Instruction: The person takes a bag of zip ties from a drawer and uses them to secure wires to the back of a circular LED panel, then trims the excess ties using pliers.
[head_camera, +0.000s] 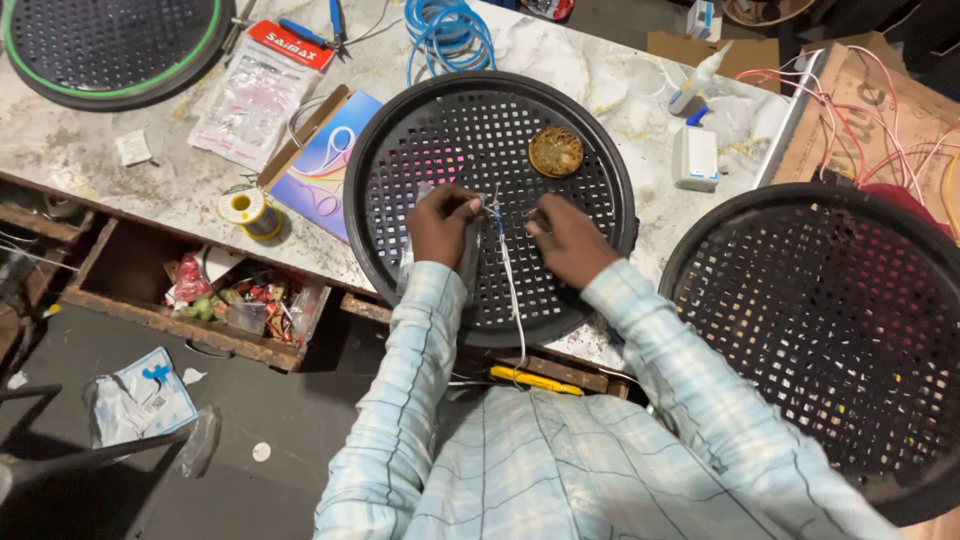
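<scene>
A round black perforated plastic grille (400, 130) lies flat on the marble worktop in front of me. My left hand (440, 224) rests on its middle, fingers pinched on thin white and blue wires (507, 270) that run down toward my chest. My right hand (567, 238) sits just to the right, fingertips pressed on the grille beside the same wires. A small round golden disc (556, 152) lies on the grille above my right hand.
A second black grille (840, 300) stands at the right, a green-rimmed one (110, 50) at top left. Solder spool (247, 209), colourful card (330, 165), plastic packet (255, 90), blue coiled cable (447, 32), white box (694, 157), glue bottle (700, 80), red-white wires (880, 110), yellow-handled tool (535, 380).
</scene>
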